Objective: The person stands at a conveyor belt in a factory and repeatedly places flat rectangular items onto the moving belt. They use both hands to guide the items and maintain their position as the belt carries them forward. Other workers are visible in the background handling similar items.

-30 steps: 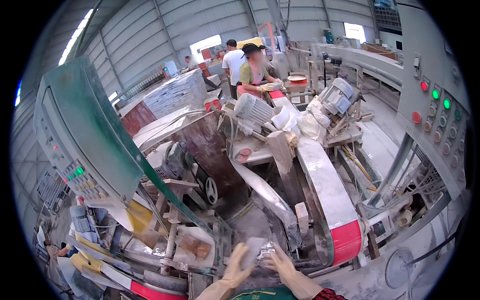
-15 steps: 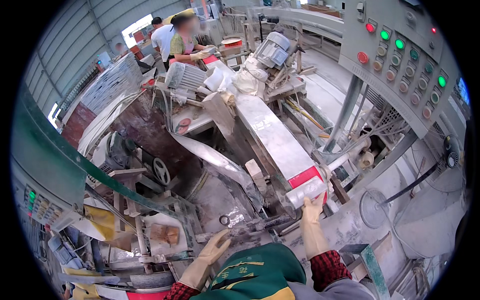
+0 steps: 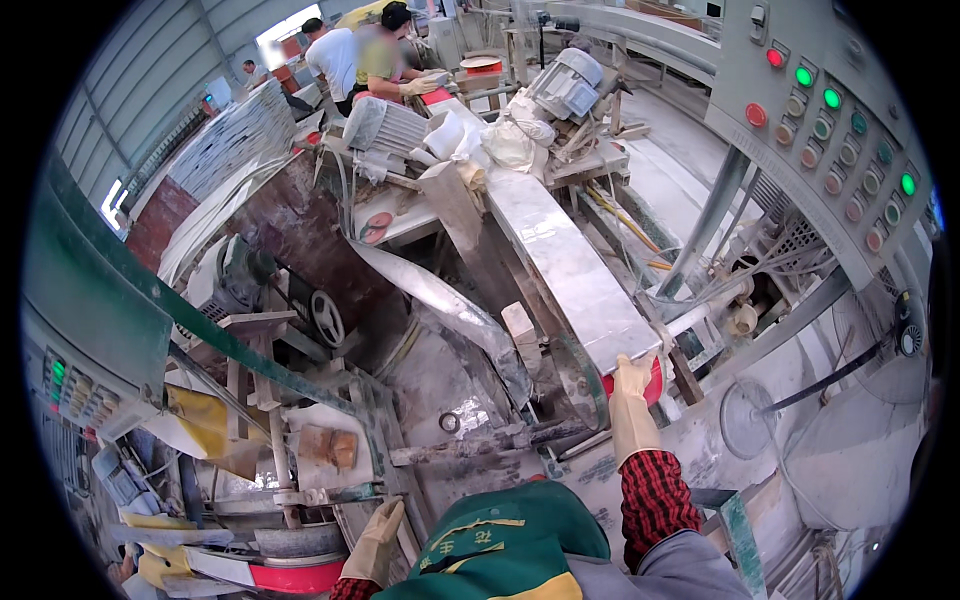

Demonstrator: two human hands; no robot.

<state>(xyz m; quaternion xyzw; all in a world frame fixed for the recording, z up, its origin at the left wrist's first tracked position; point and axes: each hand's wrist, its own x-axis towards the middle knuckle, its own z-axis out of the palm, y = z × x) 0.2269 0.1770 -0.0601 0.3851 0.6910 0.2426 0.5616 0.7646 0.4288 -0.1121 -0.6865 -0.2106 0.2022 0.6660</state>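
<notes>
Right hand [image 3: 632, 410]: fingers met the near edge of the white slab [image 3: 612, 335], perhaps to steady it; I couldn't tell whether the thumb pinched beneath.
White slab: lay along the near end of the conveyor [image 3: 583, 380], apparently for support.
Left hand [image 3: 377, 540]: loosely spread, nothing visible inside, beside the green apron [image 3: 515, 550].
Room: a grimy bar [image 3: 490, 442] lay between the hands; a pale pipe [image 3: 692, 318] crowded the slab's right.

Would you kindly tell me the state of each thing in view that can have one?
Red belt: mostly covered; motion unclear.
White slabs: lying flat on the belt.
Right hand: gloved, fingers at the slabs' near end.
Left hand: gloved, lowered, nothing visible in it.
Bright green lamps: lit.
Handwheel: turning or still, unclear.
</notes>
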